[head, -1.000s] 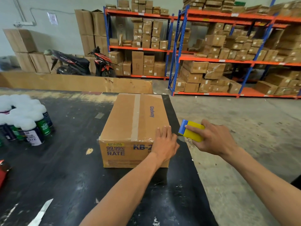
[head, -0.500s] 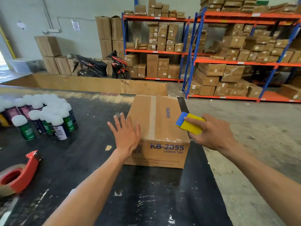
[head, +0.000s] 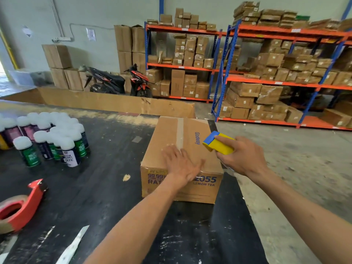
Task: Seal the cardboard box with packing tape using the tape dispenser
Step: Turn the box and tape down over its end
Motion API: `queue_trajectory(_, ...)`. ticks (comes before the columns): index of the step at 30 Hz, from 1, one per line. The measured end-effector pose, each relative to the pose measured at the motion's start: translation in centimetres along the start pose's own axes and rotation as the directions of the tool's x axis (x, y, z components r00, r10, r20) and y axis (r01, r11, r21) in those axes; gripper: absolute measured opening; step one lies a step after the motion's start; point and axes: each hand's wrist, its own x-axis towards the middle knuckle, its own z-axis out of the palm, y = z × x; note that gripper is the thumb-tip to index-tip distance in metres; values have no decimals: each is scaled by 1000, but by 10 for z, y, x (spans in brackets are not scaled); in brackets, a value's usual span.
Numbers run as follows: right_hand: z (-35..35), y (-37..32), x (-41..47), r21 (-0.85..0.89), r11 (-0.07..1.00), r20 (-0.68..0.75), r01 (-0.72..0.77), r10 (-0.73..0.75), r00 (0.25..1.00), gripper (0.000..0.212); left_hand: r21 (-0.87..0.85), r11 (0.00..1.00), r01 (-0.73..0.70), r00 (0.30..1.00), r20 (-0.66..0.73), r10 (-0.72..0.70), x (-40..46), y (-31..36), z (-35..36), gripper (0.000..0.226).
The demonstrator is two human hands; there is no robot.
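Note:
A closed cardboard box (head: 192, 145) sits on the black table, near its right edge, with a strip of clear tape (head: 179, 134) running along the top seam. My left hand (head: 181, 164) lies flat on the near end of the box top, fingers spread, over the tape. My right hand (head: 242, 155) holds a yellow and blue tape dispenser (head: 217, 142) just above the box's right top edge. A red tape dispenser (head: 21, 204) with a roll lies on the table at the far left.
A cluster of white-capped spray cans (head: 55, 141) stands on the table's left side. The black table (head: 99, 187) ends just right of the box, with concrete floor beyond. Strips of tape backing (head: 73, 244) lie near the front. Shelves of cartons (head: 276, 73) and a motorbike (head: 114, 82) stand behind.
My left hand moved from the box's left side onto the top, over the tape near the front edge. The right hand with the dispenser stayed beside the box's right edge. The view shifted slightly.

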Motion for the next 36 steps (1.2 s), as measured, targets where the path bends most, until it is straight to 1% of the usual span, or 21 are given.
queue_trajectory(2,-2,0,2,15,997,-4,-69,69,998,53,-27,999,-27,996,88,30,-6,34,11,123)
queue_trajectory(5,0,4,2,22,990,28,-141,141,990,55,-48,999,-4,993,122,10,-9,58,18,128)
queue_trajectory(6,1,5,1,38,985,37,-171,170,985,56,-54,998,9,992,126,-2,-8,61,18,129)
queue_trajectory(8,3,7,-3,82,970,49,-229,225,973,57,-27,999,20,984,180,-15,-5,60,16,131)
queue_trajectory(11,4,9,-6,139,950,59,-281,275,960,56,18,1000,-25,955,294,19,-2,52,9,135)
queue_trajectory(14,-3,15,-2,174,929,56,-326,321,945,56,32,989,-147,906,406,122,-2,25,1,136)
queue_trajectory(16,-9,21,1,197,913,57,-358,354,934,55,38,971,-236,842,506,185,3,-4,-16,132)
queue_trajectory(18,-15,25,1,234,892,55,-387,385,921,53,82,955,-286,794,577,188,10,-22,-41,134)
queue_trajectory(19,-16,26,1,258,878,56,-404,404,913,52,107,956,-274,793,587,162,14,-22,-49,138)
queue_trajectory(20,-17,27,0,287,862,60,-419,420,905,51,121,964,-236,808,575,125,14,-15,-51,144)
queue_trajectory(22,-17,25,-2,333,832,78,-444,444,892,50,65,990,-125,856,512,75,6,9,-37,148)
queue_trajectory(24,-15,24,-5,346,823,95,-450,447,889,50,12,997,-81,911,407,69,-10,29,-10,137)
queue_trajectory(26,-12,25,-7,342,830,109,-441,431,896,50,62,990,-128,954,279,106,-20,30,7,114)
queue_trajectory(27,-11,25,-8,342,830,120,-441,426,897,50,74,985,-159,957,255,135,-19,25,8,105)
queue_trajectory(28,-10,26,-9,353,822,130,-447,429,894,50,91,977,-195,952,258,166,-16,17,5,99)
queue_trajectory(30,-9,26,-11,396,792,157,-464,440,884,53,113,958,-263,925,312,217,-5,-9,-6,99)
queue_trajectory(32,-6,22,-13,438,771,171,-463,434,885,58,103,955,-280,901,371,224,8,-47,-27,98)
queue_trajectory(33,-4,20,-15,446,769,177,-457,425,888,59,127,953,-275,900,383,209,14,-65,-38,89)
queue_trajectory(34,-2,18,-15,448,772,184,-450,413,892,58,191,944,-268,902,394,177,19,-79,-50,75)
queue_trajectory(35,0,16,-15,447,775,195,-447,403,894,56,285,924,-256,905,406,125,23,-89,-59,63)
queue_trajectory(36,1,14,-15,447,777,206,-443,393,896,54,383,894,-233,907,416,58,26,-93,-65,59)
